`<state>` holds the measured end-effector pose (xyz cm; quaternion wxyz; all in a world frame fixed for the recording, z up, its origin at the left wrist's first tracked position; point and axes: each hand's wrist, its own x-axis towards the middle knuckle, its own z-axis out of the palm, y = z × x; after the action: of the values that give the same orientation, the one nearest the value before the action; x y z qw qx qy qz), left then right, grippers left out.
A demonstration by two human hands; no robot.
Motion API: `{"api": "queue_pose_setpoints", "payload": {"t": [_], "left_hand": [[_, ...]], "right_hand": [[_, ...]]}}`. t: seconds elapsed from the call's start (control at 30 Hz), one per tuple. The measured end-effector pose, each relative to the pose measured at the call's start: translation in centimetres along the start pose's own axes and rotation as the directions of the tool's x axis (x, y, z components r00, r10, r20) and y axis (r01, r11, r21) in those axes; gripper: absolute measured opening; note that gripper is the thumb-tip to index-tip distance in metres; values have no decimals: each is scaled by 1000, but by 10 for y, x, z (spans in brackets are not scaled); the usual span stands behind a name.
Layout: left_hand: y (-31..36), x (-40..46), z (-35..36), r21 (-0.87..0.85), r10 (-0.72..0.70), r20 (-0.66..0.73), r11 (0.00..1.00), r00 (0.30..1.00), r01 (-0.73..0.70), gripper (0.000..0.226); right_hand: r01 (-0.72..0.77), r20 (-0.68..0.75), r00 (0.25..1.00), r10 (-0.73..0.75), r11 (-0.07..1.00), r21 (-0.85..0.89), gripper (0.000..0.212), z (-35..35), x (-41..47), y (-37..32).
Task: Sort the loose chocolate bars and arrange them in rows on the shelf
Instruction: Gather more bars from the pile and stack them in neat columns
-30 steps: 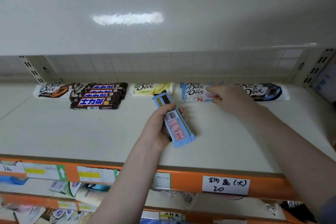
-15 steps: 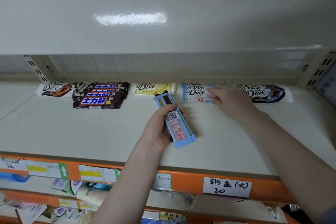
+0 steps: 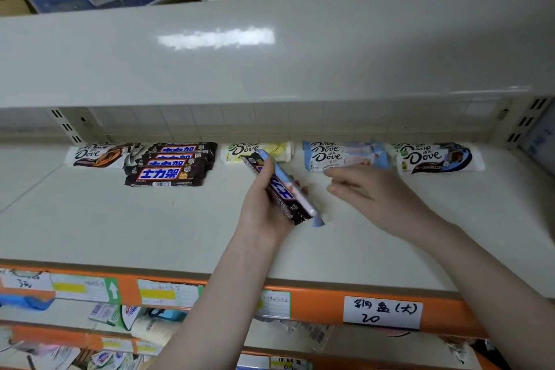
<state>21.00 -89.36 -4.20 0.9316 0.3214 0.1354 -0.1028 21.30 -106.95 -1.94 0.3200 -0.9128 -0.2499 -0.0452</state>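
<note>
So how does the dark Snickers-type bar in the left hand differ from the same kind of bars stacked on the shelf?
The held bar is gripped in the left hand, angled above the shelf; the stacked bars lie flat, crosswise. The held bar is paired with a light blue bar; the stacked bars sit only among their own kind. Both share the dark wrapper and blue lettering.

four dark snickers bars [image 3: 164, 176] shelved, two hands [image 3: 264, 204].

Both forearms are bare to the frame's edge, with no sleeve showing; the left hand [image 3: 264, 207] and right hand [image 3: 375, 198] are ungloved and ringless.
</note>
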Motion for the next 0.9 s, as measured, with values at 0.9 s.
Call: {"api": "queue_pose_setpoints", "payload": {"t": [0.9], "left_hand": [[28, -12, -2, 600, 92, 57, 793, 994, -108, 25]], "right_hand": [[-98, -150, 974, 168, 916, 389, 23, -3, 38, -18]]}}
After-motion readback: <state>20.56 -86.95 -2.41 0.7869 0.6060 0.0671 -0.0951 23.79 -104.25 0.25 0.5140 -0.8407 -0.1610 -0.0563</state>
